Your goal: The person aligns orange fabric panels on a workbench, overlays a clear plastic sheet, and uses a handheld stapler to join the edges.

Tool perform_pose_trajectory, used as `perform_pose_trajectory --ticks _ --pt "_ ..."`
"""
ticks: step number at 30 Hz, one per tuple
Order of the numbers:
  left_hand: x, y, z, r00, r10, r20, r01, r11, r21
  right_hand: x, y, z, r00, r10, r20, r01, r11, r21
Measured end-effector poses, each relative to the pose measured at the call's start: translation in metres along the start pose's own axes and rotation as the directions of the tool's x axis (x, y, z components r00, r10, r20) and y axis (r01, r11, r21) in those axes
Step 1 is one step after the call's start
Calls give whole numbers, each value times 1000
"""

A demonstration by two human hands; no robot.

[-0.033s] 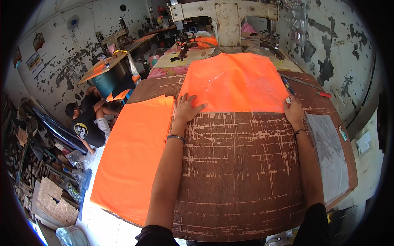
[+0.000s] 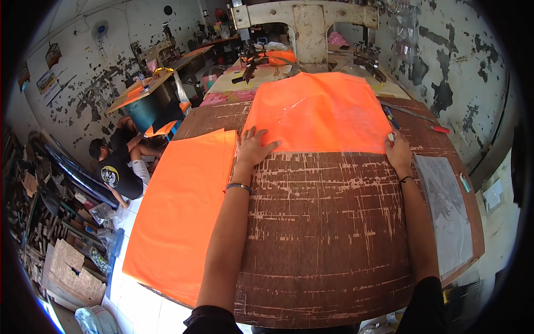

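An orange sheet (image 2: 320,111) with glossy streaks lies on the scratched brown table (image 2: 322,234). Flat on its near left corner rests my left hand (image 2: 255,148), fingers spread. At the near right corner, my right hand (image 2: 398,149) is closed, fingers curled in; a small pale bit shows at the fingertips, but what it is I cannot make out. To the left of my left forearm lies a stack of orange sheets (image 2: 178,206), reaching over the table's edge. A slim blue tool (image 2: 391,118) lies just beyond my right hand.
A metal strip (image 2: 409,111) and a red-handled tool (image 2: 439,129) lie at the right. Nearer are a clear plastic sheet (image 2: 445,211) and a small green-and-white object (image 2: 464,182). A heavy machine (image 2: 310,39) stands behind the table. Someone (image 2: 119,164) sits on the floor at left.
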State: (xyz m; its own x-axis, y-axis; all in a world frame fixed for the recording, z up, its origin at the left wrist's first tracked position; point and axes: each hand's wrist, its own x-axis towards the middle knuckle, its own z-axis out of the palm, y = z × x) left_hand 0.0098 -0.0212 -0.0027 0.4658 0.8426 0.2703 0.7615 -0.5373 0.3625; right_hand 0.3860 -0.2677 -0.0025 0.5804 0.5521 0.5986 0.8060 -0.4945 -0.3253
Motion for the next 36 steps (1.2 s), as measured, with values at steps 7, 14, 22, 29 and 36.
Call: perform_pose_trajectory --ticks 7,14,22,29,36 --pt "-1 5 0 997 26 73 -24 999 -25 3 2 -1 999 37 29 -37 999 3" --pt "-2 4 -7 994 57 95 -56 998 -12 8 1 0 998 45 47 -47 998 30" --pt "0 -3 -2 991 88 105 -88 996 -7 1 -2 2 999 38 26 -38 999 -8" --pt "0 -2 -1 992 94 87 -91 995 -33 6 6 6 998 34 53 -33 999 -21" --pt "-1 -2 2 993 103 62 -103 995 -14 6 7 9 1000 -17 19 18 1000 -20"
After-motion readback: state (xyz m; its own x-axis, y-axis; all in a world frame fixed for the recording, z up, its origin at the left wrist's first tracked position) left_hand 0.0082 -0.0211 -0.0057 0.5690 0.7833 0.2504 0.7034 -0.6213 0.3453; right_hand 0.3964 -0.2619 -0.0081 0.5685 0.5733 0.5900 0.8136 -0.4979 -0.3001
